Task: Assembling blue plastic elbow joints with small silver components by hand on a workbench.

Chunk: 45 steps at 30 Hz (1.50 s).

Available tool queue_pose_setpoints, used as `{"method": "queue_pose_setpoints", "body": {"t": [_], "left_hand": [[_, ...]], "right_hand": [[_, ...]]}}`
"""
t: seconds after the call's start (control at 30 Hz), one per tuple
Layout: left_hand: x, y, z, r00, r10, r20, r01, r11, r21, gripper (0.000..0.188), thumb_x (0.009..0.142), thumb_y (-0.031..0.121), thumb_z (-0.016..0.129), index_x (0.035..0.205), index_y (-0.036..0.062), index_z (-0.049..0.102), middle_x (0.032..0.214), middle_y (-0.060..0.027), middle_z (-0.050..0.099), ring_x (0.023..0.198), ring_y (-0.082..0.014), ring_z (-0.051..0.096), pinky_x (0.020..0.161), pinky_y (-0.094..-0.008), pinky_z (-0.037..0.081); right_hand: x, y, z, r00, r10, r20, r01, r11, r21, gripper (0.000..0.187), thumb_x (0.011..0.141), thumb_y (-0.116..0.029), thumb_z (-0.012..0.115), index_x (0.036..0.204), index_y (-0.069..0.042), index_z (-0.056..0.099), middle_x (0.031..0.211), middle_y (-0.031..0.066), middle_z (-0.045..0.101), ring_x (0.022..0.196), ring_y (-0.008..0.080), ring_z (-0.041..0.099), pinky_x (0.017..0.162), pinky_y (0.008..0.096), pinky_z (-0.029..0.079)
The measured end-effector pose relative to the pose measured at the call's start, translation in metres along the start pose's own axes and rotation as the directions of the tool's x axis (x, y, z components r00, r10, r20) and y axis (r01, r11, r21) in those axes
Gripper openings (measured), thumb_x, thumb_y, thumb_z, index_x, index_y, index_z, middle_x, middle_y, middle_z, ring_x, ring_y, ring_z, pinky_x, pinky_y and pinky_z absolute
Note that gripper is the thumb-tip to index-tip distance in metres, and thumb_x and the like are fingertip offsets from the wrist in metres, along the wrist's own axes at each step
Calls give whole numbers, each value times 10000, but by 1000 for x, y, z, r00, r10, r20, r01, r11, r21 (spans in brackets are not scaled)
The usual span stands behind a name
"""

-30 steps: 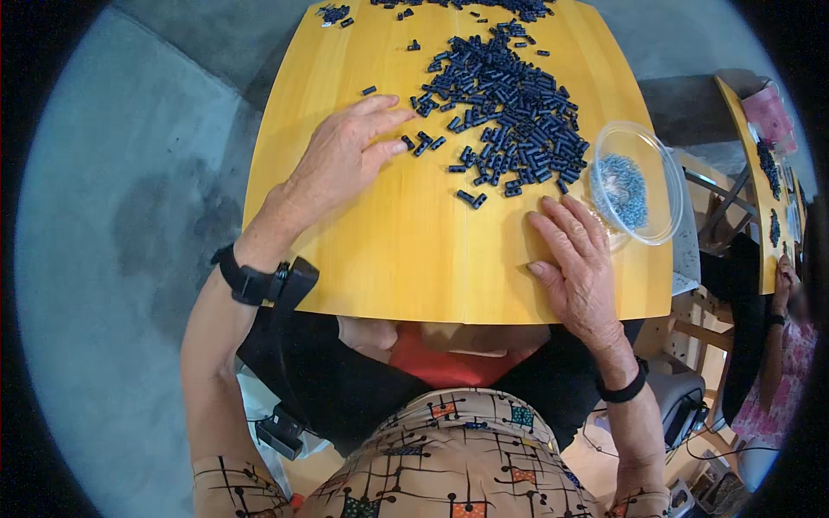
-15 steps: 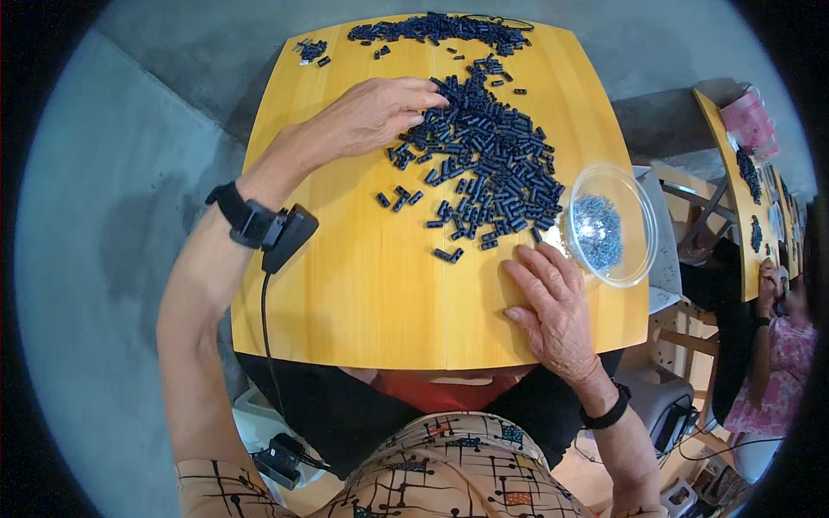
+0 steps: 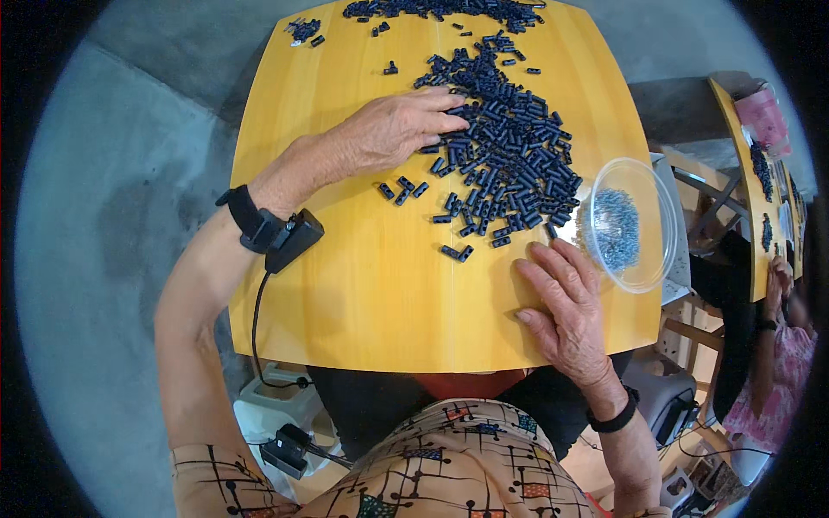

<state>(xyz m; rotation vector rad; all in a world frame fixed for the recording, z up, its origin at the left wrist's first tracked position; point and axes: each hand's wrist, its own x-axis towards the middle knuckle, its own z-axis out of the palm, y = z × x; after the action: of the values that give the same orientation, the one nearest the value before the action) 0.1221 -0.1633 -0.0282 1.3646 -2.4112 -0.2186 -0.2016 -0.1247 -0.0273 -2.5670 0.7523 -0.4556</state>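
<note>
A large pile of small black plastic pieces (image 3: 518, 155), short tubes with holes in their sides, spreads over the middle of the yellow table (image 3: 345, 302). My left hand (image 3: 393, 129) lies at the pile's left side, its fingers stretched out over the nearest pieces and nothing seen gripped. At the pile's near right end rests my right hand (image 3: 566, 298), palm down, fingers spread on the tabletop. One black piece (image 3: 551, 231) sits just beyond its fingertips. Beside that hand stands a round clear plastic tub (image 3: 663, 259) with many small silvery screw-like parts (image 3: 615, 229).
Another heap of black pieces (image 3: 449, 9) lines the far edge, with a small cluster (image 3: 304, 31) at far left. A few loose pieces (image 3: 403, 190) lie left of the main pile. A cable (image 3: 256, 328) hangs from my left wrist device. Another person's hand (image 3: 779, 278) is at a table farther right.
My left hand has moved right and nearer, farther onto the pile, uncovering a lone black piece behind it. My right hand stays by the tub. The whole view has shifted slightly.
</note>
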Motion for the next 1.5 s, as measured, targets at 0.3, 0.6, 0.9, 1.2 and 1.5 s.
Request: {"method": "queue_pose_setpoints", "body": {"t": [0.3,0.6,0.9,1.2,1.5], "left_hand": [[-32,26,-9,994,-105,-25,101,987,-121,327,821,18,518,1141,62,565,1298,-122,464,1227,-292,405,1012,-358,347],[-81,6,-22,850,-448,-277,415,893,-173,326,862,84,495,1184,60,538,1299,-164,456,1238,-282,400,1001,-332,346],[-80,35,-5,858,-473,-202,429,875,-226,386,871,111,500,1250,46,472,1340,-192,395,1257,-308,363,982,-346,366],[-43,36,-2,857,-442,-264,346,875,-340,315,838,104,550,1147,42,558,1243,-175,497,1119,-288,506,903,-329,422],[-23,16,3,863,-412,-292,364,909,-203,254,809,73,573,1056,37,617,1203,-131,540,1130,-236,502,941,-297,394]], "right_hand": [[2,-2,-1,1000,2,-1,-2,999,-43,502,697,-298,668,1139,-85,559,1230,106,497,1153,341,416,966,440,336],[2,-3,0,1000,7,-15,-7,1000,-6,489,674,-243,690,1116,-70,571,1220,110,506,1143,342,427,963,437,340],[4,-4,-1,1000,14,-4,-14,999,-29,489,668,-244,690,1110,-70,574,1218,101,509,1151,332,426,969,432,340],[2,-4,-1,1000,14,-6,-15,1000,-20,492,670,-241,688,1115,-70,570,1216,102,509,1152,333,425,971,433,342],[1,-1,-2,1000,9,-14,-9,1000,5,496,676,-247,687,1122,-69,565,1221,104,506,1153,332,425,975,434,339]]}}
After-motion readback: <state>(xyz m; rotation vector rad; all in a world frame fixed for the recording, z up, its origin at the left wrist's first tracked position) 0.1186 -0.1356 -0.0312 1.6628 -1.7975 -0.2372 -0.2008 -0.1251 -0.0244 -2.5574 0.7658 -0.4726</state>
